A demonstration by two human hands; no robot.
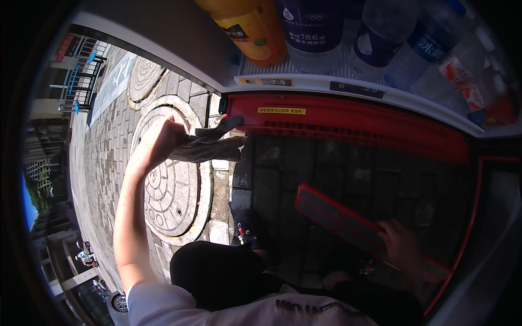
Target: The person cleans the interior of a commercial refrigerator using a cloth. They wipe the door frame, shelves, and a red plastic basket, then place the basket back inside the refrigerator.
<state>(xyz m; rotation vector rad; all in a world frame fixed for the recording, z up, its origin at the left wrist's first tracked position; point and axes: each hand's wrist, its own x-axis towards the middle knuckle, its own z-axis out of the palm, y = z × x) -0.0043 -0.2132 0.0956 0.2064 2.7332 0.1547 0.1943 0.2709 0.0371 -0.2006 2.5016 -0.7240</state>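
Observation:
My left hand (165, 134) is closed around a grey cloth (208, 147), whose loose ends hang to the right, close to the left end of a cooler's red base panel (346, 120). In the shade at lower right, my right hand (397, 242) grips a long red-framed filter screen (340, 218) with dark mesh. The screen lies at a slant in the view, one end towards the middle and the other by the red-edged door. Its mesh is too dark to show any dirt. Slots run along the base panel, and a yellow sticker (281, 111) on it bears writing.
Above the panel, a white cooler shelf (310, 82) holds an orange juice bottle (253, 36) and several water bottles (314, 36). A red-edged cooler door (475, 220) stands at the right. Round manhole covers (173, 179) lie in the brick paving at left.

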